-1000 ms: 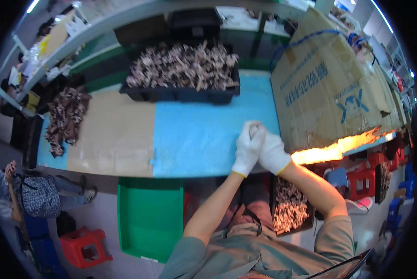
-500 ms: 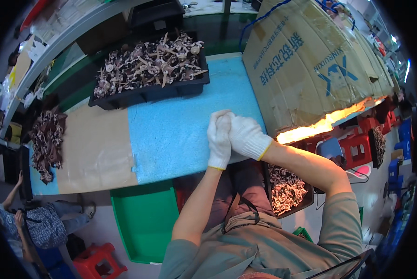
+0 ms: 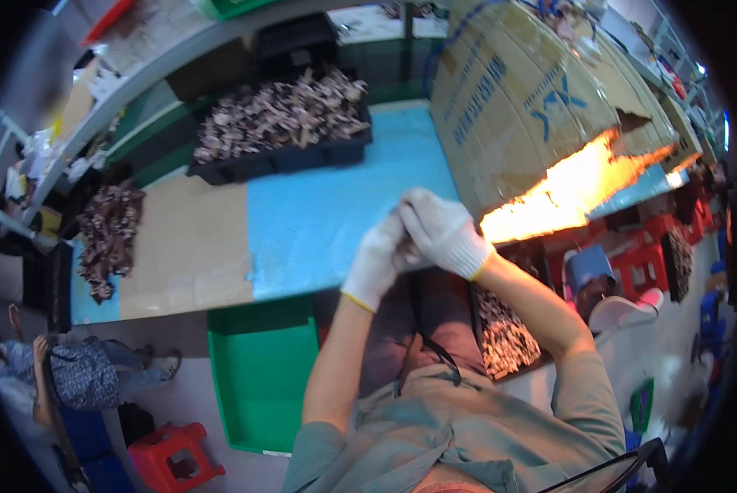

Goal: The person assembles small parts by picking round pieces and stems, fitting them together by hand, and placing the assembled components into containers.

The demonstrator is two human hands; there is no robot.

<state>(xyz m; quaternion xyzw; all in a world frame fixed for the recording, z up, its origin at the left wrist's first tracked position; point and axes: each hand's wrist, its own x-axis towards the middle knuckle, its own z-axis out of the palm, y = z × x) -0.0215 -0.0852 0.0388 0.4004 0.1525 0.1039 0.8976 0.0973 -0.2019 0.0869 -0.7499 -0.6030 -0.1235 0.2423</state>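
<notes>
My left hand and my right hand, both in white knit gloves with yellow cuffs, meet over the near edge of the blue tabletop. Their fingers are bent and pressed together. A small dark patch shows between them, but whether it is a part or only shadow is hidden. Beyond them stands a black tray heaped with small brownish-pink parts. Another pile of such parts lies at the table's left end, past a tan sheet.
A big cardboard box with a torn lower edge stands at the right, bright orange light glowing beneath. Below the table are a green bin and a tray of parts. Red stools and another person are at the lower left.
My hands have tilted and drawn slightly apart at the wrists, fingers still together. The view has shifted, and more of the orange glow under the cardboard box shows.
</notes>
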